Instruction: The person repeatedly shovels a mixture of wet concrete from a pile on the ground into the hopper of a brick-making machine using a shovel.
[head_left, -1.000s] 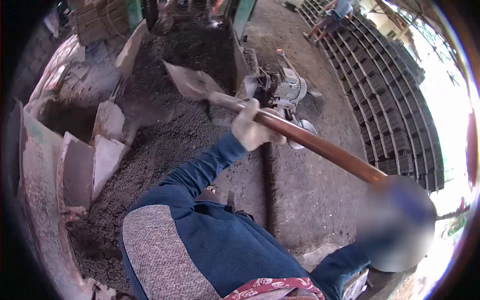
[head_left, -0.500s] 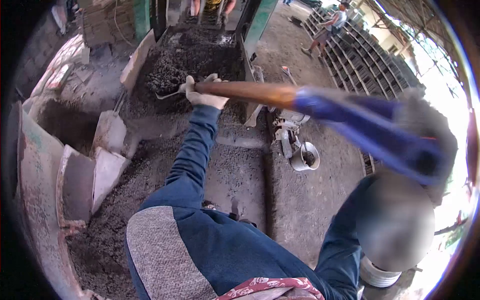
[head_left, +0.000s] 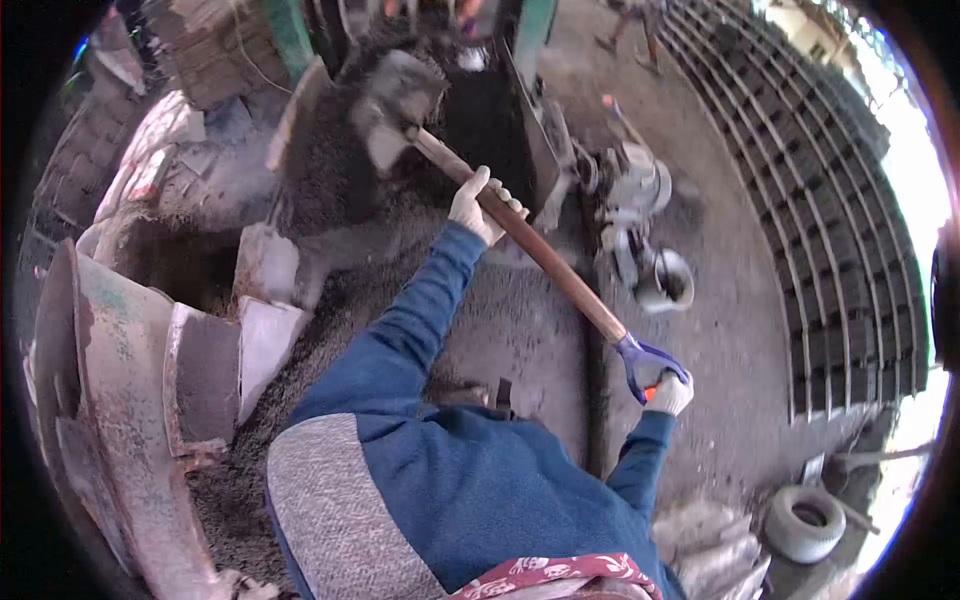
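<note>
A shovel [head_left: 545,256] with a brown wooden shaft slants across the view, its blue D-handle at the lower right. My left hand [head_left: 484,206], in a pale glove, is wrapped round the shaft near the blade end. The gloved right hand [head_left: 671,392] grips the blue D-handle, beside a small orange patch. At the far end the shovel blade is blurred by motion, over dark loose material [head_left: 480,130] in a trough-like bay. Whether the blade carries any of that material, I cannot tell.
Rusty curved metal sheets [head_left: 130,340] stand on the left beside a dark pit. To the right are a motor-like machine [head_left: 635,185], a white bucket [head_left: 665,281] and long racks of dark blocks [head_left: 800,190]. A tire [head_left: 805,523] lies lower right. Another person's legs show at the top.
The shovel has swung round: its handle came down from close to the camera to the lower right, and its blade now shows over the dark material. The view has shifted.
</note>
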